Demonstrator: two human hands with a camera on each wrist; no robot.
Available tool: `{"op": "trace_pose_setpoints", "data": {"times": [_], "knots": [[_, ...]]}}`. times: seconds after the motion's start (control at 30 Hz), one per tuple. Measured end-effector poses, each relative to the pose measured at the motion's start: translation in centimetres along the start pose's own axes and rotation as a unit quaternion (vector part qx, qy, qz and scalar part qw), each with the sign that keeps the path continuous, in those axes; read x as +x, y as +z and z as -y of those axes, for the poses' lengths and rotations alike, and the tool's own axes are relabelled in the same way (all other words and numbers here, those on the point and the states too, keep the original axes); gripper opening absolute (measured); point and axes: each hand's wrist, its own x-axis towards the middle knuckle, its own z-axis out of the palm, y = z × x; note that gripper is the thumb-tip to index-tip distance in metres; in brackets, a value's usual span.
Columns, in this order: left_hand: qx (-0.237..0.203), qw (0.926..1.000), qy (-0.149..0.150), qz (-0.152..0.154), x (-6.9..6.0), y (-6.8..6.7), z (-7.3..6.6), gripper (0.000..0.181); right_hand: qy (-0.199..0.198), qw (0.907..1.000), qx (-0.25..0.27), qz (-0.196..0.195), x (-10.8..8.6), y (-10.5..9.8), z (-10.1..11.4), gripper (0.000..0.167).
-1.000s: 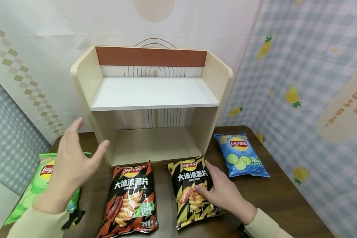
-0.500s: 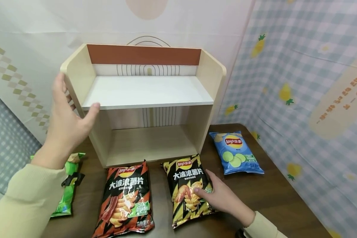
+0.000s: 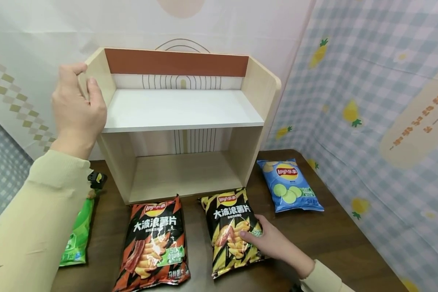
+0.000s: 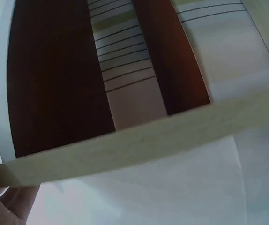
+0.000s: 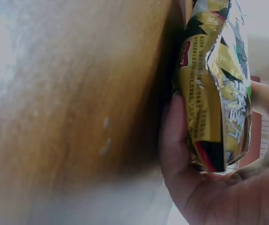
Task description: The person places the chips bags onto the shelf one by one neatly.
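My left hand (image 3: 78, 107) grips the front edge of the left side panel of a two-tier wooden shelf (image 3: 182, 125). In the left wrist view, fingers (image 4: 19, 201) lie round the pale panel's edge at the lower left. My right hand (image 3: 277, 239) holds the right side of a black-and-gold bag of chips (image 3: 233, 233) lying on the table. Thumb on top and fingers beneath, it pinches the bag (image 5: 202, 93) in the right wrist view. To the left lies a red-and-black bag of chips (image 3: 155, 243), untouched.
A blue bag of chips (image 3: 290, 184) lies right of the shelf on the dark wooden table (image 3: 336, 231). At the left, a green bag of chips (image 3: 78, 235) is partly hidden by my left sleeve. Printed cloth (image 3: 350, 81) hangs behind and at both sides.
My left hand has risen from in front of the green bag to the shelf's left side panel and taken hold of it. The right hand stays on the black-and-gold bag.
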Motion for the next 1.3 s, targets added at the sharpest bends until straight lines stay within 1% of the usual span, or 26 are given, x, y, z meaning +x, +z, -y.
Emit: {"op": "trace_pose_setpoints", "data": {"times": [0.03, 0.1, 0.2, 0.3, 0.43, 0.53, 0.57, 0.63, 0.77, 0.83, 1.0, 1.1, 1.3], "knots": [[0.002, 0.9998, 0.007, -0.017, 0.0, 0.2, 0.1, 0.037, 0.003, 1.0, 0.001, 0.001, 0.0, -0.1, 0.0, 0.098], [0.006, 0.9993, 0.014, -0.035, 0.0, 0.4, 0.1, 0.037, 0.01, 0.9999, 0.005, 0.004, 0.0, -0.2, -0.1, 0.1], [0.013, 0.9989, 0.012, -0.044, -0.2, 0.5, 0.0, 0.036, 0.024, 0.9995, 0.015, 0.014, -0.1, -0.3, -0.2, 0.104], [0.016, 0.9987, 0.01, -0.048, -0.4, 0.5, -0.3, 0.035, 0.026, 0.999, 0.032, 0.018, -0.1, -0.2, -0.3, 0.105], [0.014, 0.9986, 0.011, -0.049, -0.4, 0.4, -0.6, 0.035, -0.011, 0.9976, 0.068, 0.001, -0.1, 0.1, -0.2, 0.092], [0.016, 0.9985, 0.015, -0.049, -0.4, 0.3, -0.6, 0.034, -0.039, 0.9953, 0.089, -0.003, 0.1, 0.3, -0.3, 0.079], [0.017, 0.9982, 0.024, -0.052, -0.4, 0.3, -0.5, 0.034, -0.046, 0.9944, 0.095, -0.002, 0.2, 0.4, -0.2, 0.077], [0.018, 0.9979, 0.026, -0.057, -0.3, 0.2, -0.4, 0.033, -0.06, 0.9929, 0.103, 0.002, 0.3, 0.5, -0.2, 0.074], [0.02, 0.9974, 0.023, -0.065, 0.1, 0.2, -0.3, 0.034, -0.096, 0.9893, 0.109, 0.0, 0.9, 0.4, 0.3, 0.073], [0.02, 0.9979, 0.013, -0.061, 0.2, 0.2, -0.3, 0.035, -0.111, 0.9873, 0.114, 0.002, 1.2, 0.3, 0.5, 0.072], [0.015, 0.9987, 0.011, -0.047, -0.3, 0.6, 0.0, 0.036, -0.113, 0.9845, 0.134, 0.008, 1.7, 0.0, 1.1, 0.069], [0.013, 0.9988, 0.011, -0.046, -0.5, 0.6, 0.2, 0.036, -0.112, 0.985, 0.131, -0.011, 2.2, -0.1, 1.5, 0.069], [0.009, 0.999, 0.007, -0.043, -0.5, 0.5, 0.4, 0.036, -0.135, 0.9832, 0.101, -0.07, 4.1, 0.1, 2.2, 0.068]]}}
